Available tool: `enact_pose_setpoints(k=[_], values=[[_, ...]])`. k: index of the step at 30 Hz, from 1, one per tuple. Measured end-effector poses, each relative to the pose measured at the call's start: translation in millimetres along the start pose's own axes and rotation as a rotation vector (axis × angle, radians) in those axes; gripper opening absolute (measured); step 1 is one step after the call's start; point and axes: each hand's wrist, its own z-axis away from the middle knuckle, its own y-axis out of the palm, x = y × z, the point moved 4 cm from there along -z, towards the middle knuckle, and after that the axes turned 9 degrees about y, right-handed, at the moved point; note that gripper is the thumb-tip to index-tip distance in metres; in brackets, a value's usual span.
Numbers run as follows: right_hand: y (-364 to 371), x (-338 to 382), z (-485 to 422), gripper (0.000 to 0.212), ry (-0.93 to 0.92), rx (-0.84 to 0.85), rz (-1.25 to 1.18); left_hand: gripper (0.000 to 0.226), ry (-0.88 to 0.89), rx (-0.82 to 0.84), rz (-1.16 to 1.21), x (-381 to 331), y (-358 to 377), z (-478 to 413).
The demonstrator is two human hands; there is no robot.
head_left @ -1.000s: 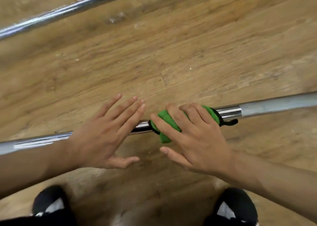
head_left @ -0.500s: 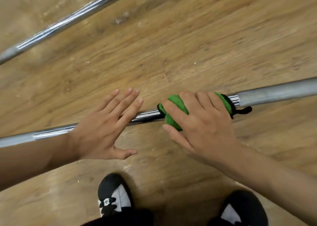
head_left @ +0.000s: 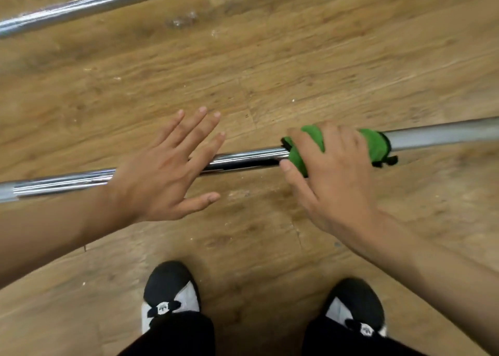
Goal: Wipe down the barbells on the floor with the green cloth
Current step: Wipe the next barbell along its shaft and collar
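Observation:
A chrome barbell [head_left: 243, 159] lies across the wooden floor from left to right. My right hand [head_left: 332, 172] grips the green cloth [head_left: 374, 146], which is wrapped around the bar right of centre. A black edge and loop of the cloth stick out at the cloth's right end. My left hand [head_left: 167, 172] lies over the bar to the left with its fingers straight and spread, holding nothing. A second barbell [head_left: 102, 3] lies on the floor at the top left.
The wooden plank floor [head_left: 270, 72] stretches between the two bars. My two black and white shoes [head_left: 170, 293] stand just below the near bar, under my hands.
My right hand has slid the green cloth to the right along the bar, away from my left hand. More bare chrome shows between the hands. Both shoes have come into view.

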Motion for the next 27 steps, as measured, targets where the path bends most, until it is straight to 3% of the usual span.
enact_pose_setpoints(k=[4,7,12,17,24,27], values=[[20.3,65.5,4.2,0.055,-0.076,0.011,-0.115,0.089,-0.108,-0.049,-0.012,-6.3,-4.7,-1.3],[12.7,33.7,2.2,0.060,-0.051,-0.033,-0.117,0.086,-0.136,-0.033,-0.025,-9.8,-3.0,-1.4],[-22.1,-61.3,3.6,0.072,0.149,-0.068,-0.014,0.093,-0.109,-0.025,-0.025,-15.5,-2.9,4.2],[-20.4,-46.0,12.6,0.076,0.295,-0.096,-0.015,0.106,-0.107,-0.013,-0.020,-25.5,-4.2,9.6],[7.3,65.5,38.4,0.064,-0.091,0.141,-0.072,0.105,-0.103,-0.014,-0.015,-48.1,-3.5,21.0],[-7.4,19.1,40.6,0.066,-0.006,0.110,-0.045,0.108,-0.102,-0.007,0.002,-59.1,-3.0,26.6]])
